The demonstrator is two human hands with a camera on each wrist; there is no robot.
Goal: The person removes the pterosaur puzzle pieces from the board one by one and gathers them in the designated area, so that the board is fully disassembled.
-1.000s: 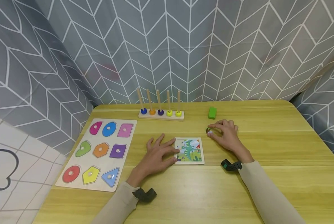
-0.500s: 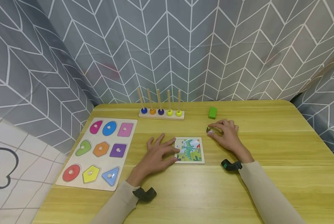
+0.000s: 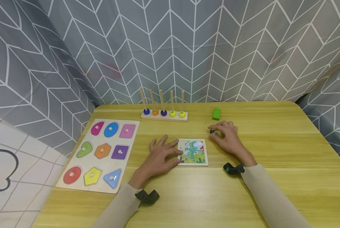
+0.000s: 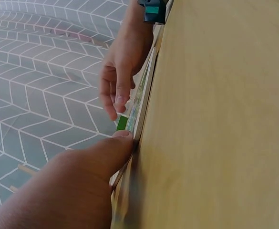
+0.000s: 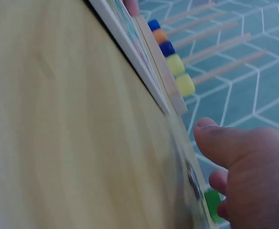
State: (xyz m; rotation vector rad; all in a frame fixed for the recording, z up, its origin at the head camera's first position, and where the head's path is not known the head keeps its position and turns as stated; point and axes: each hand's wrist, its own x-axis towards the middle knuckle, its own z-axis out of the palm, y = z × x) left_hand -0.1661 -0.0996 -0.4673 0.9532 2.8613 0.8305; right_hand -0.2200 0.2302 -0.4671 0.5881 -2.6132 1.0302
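My left hand (image 3: 158, 158) lies spread at the left side of a small framed dinosaur jigsaw puzzle (image 3: 199, 158), fingertips and thumb on its edge. In the left wrist view the thumb (image 4: 115, 148) presses on the frame's rim. Right of the puzzle, my right hand (image 3: 229, 137) is low over the table, thumb and index finger apart on either side of a small dark puzzle piece (image 3: 212, 132). The right wrist view has that piece (image 5: 192, 179) flat on the tabletop, below the thumb (image 5: 220, 140) and apart from it.
A green block (image 3: 216, 114) sits beyond my right hand. A wooden peg stand (image 3: 164, 117) with coloured beads is at the back. On the left lies a shape board (image 3: 110, 167) with knobbed pieces. A patterned grey curtain (image 3: 170, 47) hangs behind the table.
My right hand has moved slightly left, so its thumb and index finger now reach around the puzzle piece. The left hand and the puzzle have stayed in place.
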